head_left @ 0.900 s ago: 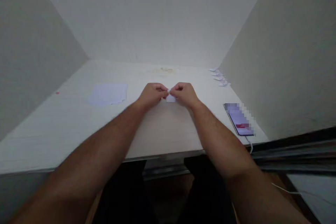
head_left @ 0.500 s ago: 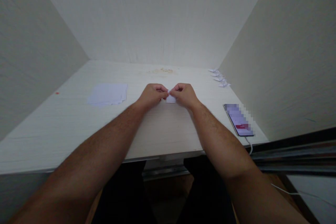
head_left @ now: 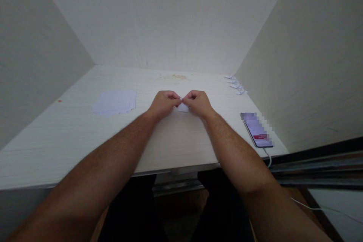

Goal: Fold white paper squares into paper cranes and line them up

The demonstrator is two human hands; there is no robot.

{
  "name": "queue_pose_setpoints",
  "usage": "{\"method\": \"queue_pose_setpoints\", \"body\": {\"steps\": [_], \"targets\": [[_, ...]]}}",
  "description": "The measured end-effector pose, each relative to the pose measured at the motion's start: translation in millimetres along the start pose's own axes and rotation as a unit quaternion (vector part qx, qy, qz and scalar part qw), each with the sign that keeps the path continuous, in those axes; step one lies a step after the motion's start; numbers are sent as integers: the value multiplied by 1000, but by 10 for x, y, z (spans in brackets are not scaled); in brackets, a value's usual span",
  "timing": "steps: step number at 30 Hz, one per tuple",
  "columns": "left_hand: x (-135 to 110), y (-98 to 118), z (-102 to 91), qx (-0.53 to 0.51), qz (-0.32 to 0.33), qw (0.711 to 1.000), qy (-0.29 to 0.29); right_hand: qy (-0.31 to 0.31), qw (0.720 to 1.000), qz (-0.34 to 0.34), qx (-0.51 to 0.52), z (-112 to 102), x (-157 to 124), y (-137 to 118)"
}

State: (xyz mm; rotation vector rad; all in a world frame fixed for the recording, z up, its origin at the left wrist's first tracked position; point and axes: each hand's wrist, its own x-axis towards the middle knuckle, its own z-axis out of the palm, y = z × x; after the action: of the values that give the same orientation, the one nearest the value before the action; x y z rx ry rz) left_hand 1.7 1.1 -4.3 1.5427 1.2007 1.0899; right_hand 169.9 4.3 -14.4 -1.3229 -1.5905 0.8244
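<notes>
Pinching, in the head view, the small white paper point(head_left: 183, 109) between them, the fingers of the left hand point(head_left: 165, 101) and right hand point(head_left: 198, 102) nearly meet, neither hand nearer; it shows on their near side, long axis unclear. The pale worktop point(head_left: 176, 140) carries it mid-span, with loose sheets point(head_left: 116, 101) toward the left edge, folded papers point(head_left: 236, 86) by the far right corner, a phone point(head_left: 255, 128) near the right edge, and walls point(head_left: 170, 26) on three sides.

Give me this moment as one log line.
left hand: pinches small white paper | right hand: pinches same paper | left side: overlapping sheets | right side: phone, folded paper pieces
</notes>
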Motion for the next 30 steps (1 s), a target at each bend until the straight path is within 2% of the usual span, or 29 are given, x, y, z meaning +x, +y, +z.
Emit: {"method": "queue_pose_setpoints", "body": {"steps": [8,12,15,19,21,30], "targets": [[55,-61,18,35,41,995,84,34,991,-68,-111,31,-30,-8],[45,-43,49,34,52,993,104,68,984,-73,-148,36,-52,-45],[35,-19,72,-5,48,993,110,74,991,-74,-87,68,-44,-30],[40,-23,104,-106,22,986,123,79,992,-51,85,144,-24,-21],[44,-39,125,-148,15,981,121,74,988,-29,133,169,-24,-43],[32,-61,186,-180,11,976,119,91,984,-9,151,181,-46,-101]]}}
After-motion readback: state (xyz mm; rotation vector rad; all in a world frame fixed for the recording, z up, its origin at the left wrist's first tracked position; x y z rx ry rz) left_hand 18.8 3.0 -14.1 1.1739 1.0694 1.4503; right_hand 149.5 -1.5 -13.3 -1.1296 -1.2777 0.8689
